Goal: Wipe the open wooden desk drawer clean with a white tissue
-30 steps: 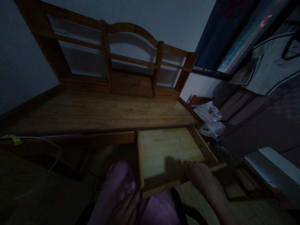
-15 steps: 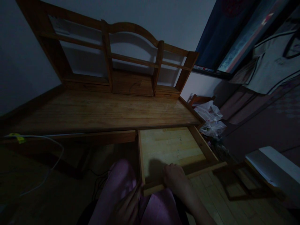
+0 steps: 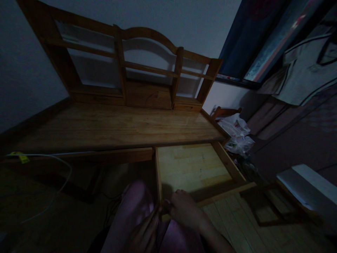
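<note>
A wooden drawer (image 3: 189, 165) is pulled out from the right side of a wooden desk (image 3: 126, 124), its bare pale bottom showing. My right hand (image 3: 184, 208) is closed over the drawer's front board near its left corner, fingers curled inward. Whatever its fingers hold, if anything, is hidden. Low in the view, my left hand (image 3: 143, 232) has its fingers stretched out, the tips at the outside of the same corner. Both hands are close together there, in dim light.
A shelf unit (image 3: 150, 66) stands along the back of the desk. A white cable (image 3: 70, 168) with a yellow tag hangs at the left. Plastic bags (image 3: 235, 128) lie beyond the right edge. A low wooden stool (image 3: 273, 205) stands at the lower right, beside a white box-like object (image 3: 313, 182).
My right hand has slid left along the drawer's front board to the corner, close to my left hand. The left hand and the drawer have hardly moved.
</note>
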`<action>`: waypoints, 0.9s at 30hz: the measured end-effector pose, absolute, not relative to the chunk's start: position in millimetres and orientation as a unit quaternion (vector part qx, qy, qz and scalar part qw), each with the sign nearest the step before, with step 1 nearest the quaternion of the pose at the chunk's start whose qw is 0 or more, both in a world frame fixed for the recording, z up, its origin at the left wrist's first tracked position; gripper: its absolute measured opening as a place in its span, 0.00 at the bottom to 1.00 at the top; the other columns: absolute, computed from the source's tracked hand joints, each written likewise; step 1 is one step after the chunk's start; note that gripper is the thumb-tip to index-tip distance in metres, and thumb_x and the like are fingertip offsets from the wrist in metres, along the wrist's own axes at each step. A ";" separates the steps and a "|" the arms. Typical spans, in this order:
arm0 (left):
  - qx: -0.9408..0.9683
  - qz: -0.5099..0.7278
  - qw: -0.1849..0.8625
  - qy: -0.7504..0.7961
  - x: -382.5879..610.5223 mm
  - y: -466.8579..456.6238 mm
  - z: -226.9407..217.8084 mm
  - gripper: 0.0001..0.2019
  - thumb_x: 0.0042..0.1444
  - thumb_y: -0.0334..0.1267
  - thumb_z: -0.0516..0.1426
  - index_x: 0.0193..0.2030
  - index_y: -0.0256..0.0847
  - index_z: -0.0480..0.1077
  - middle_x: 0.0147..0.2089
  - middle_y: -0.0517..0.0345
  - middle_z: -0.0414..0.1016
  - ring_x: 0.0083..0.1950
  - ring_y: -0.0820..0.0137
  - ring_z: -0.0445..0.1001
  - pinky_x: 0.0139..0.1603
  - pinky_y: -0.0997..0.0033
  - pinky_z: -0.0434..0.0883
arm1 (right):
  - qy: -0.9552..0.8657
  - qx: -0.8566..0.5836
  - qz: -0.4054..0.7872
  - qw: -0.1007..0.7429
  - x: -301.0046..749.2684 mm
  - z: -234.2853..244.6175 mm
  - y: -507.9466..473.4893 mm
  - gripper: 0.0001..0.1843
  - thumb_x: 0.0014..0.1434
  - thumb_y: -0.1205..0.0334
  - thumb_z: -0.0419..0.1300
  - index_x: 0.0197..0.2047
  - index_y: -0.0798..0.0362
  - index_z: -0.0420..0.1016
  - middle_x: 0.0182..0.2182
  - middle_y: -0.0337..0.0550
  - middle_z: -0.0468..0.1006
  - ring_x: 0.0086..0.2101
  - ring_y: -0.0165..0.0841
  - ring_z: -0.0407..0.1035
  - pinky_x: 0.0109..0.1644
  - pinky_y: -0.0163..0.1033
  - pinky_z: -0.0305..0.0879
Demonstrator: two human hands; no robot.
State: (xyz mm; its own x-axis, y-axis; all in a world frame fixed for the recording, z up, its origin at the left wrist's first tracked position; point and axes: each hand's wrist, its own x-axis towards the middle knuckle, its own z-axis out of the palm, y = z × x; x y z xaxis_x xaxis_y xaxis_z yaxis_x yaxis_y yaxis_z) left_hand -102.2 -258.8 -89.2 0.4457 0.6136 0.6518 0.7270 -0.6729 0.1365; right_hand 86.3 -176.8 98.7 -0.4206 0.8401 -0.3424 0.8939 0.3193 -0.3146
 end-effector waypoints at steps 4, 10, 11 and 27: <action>-0.869 -0.299 0.138 -0.369 -105.2 -259.2 -86.7 0.20 0.66 0.29 0.48 0.59 0.29 0.73 0.71 0.44 0.66 0.74 0.58 0.59 0.76 0.58 0.52 | 0.790 0.547 -0.276 0.020 100.6 99.7 -180.7 0.23 0.72 0.53 0.50 0.43 0.57 0.83 0.41 0.55 0.83 0.46 0.42 0.75 0.49 0.41 0.62; -0.861 -0.307 0.118 -0.388 -107.0 -256.6 -80.4 0.25 0.63 0.23 0.46 0.65 0.27 0.69 0.73 0.47 0.62 0.73 0.65 0.62 0.61 0.71 0.73 | 0.756 0.477 -0.437 -0.100 124.7 101.9 -177.2 0.24 0.73 0.49 0.49 0.35 0.53 0.79 0.31 0.39 0.80 0.35 0.32 0.72 0.40 0.35 0.58; -0.861 -0.308 0.117 -0.388 -107.0 -255.9 -80.1 0.25 0.63 0.23 0.46 0.65 0.26 0.68 0.73 0.47 0.61 0.73 0.66 0.62 0.59 0.73 0.73 | 0.750 0.471 -0.451 -0.111 128.0 101.5 -177.4 0.25 0.73 0.47 0.49 0.34 0.53 0.78 0.29 0.37 0.78 0.33 0.31 0.71 0.38 0.35 0.57; -0.879 -0.289 0.138 -0.355 -108.3 -256.7 -67.1 0.24 0.62 0.23 0.48 0.63 0.24 0.69 0.74 0.40 0.58 0.75 0.56 0.58 0.67 0.64 0.64 | 0.694 0.582 -0.402 -0.139 186.8 106.8 -185.4 0.26 0.69 0.40 0.52 0.36 0.52 0.80 0.35 0.40 0.78 0.41 0.38 0.69 0.46 0.39 0.59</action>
State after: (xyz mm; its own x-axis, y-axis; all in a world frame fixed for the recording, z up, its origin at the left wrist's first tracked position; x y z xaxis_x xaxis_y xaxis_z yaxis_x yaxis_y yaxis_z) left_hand -108.3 -256.7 -67.1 0.5816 0.5439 0.6049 0.7027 -0.7105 -0.0369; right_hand 186.8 -185.4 106.8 -0.2851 0.9182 -0.2750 0.6952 0.0005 -0.7188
